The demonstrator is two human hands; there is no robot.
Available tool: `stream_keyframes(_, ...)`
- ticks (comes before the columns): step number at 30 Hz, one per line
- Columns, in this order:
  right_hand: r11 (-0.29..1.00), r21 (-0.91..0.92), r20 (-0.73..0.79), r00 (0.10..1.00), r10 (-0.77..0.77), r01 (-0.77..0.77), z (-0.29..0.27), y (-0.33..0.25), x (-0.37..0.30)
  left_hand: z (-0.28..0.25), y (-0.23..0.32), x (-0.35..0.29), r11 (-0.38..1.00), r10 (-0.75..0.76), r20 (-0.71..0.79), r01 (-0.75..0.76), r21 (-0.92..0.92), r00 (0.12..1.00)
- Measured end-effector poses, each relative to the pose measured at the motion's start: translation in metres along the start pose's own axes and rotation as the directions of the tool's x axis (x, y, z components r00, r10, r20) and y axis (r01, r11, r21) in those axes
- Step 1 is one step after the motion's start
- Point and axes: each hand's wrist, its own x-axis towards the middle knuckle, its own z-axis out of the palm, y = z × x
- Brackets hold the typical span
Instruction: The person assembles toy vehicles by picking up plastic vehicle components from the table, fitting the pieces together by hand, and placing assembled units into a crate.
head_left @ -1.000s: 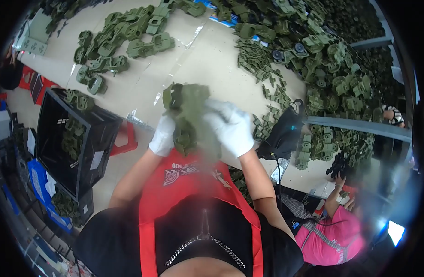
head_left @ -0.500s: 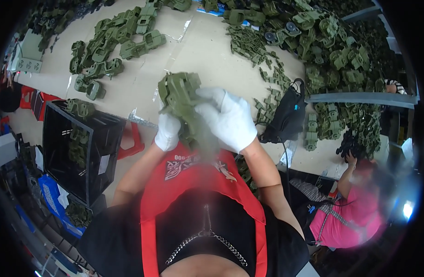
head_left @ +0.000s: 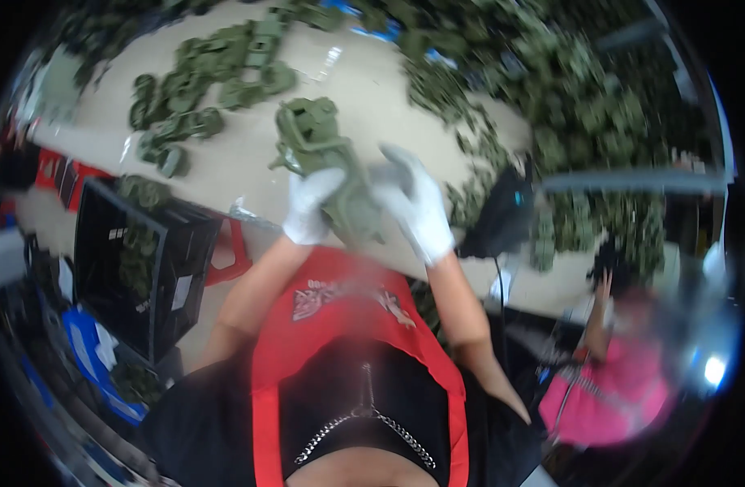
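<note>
My left hand (head_left: 309,209), in a white glove, grips an olive-green plastic toy vehicle body (head_left: 330,152) from its lower left side. The body is tilted, its far end over the table and its near end above my red apron. On its right side is my gloved right hand (head_left: 415,207), slightly blurred, fingers stretched and apart. Whether its thumb touches the body I cannot make out. Similar green vehicle bodies (head_left: 182,89) lie in a cluster at the table's far left.
Small green parts (head_left: 445,93) are strewn to the right, beside a black bag-like thing (head_left: 498,211). Larger green parts (head_left: 583,122) heap up behind a grey metal bar (head_left: 636,180). A black crate (head_left: 174,276) holds green bodies at left. A person in pink (head_left: 608,394) sits at right.
The vehicle body has turned and shifted slightly away from me. My right hand has come off its upper side and opened out to the right. My left hand still holds it.
</note>
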Motion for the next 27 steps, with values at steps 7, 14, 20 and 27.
stream_keyframes(7,0.997,0.010,-0.066,0.995,0.080,-0.079,-0.006,0.033,-0.038,0.023,-0.022,-0.002,0.836,0.368,0.085,-0.369,0.406,0.926)
stream_keyframes(14,0.932,-0.361,0.350,0.929,0.121,0.014,-0.036,0.005,0.043,0.008,0.046,-0.071,-0.017,0.035,0.216,-0.216,0.976,0.976)
stream_keyframes(20,0.709,-0.502,0.699,0.715,-0.005,0.495,0.006,-0.047,0.021,0.007,0.078,-0.048,0.345,-0.331,0.225,-0.105,0.933,0.916)
stream_keyframes(27,0.960,-0.067,0.619,0.744,0.254,-0.272,0.033,-0.014,0.012,-0.014,0.072,-0.105,0.451,-0.260,-0.142,0.251,0.857,0.955)
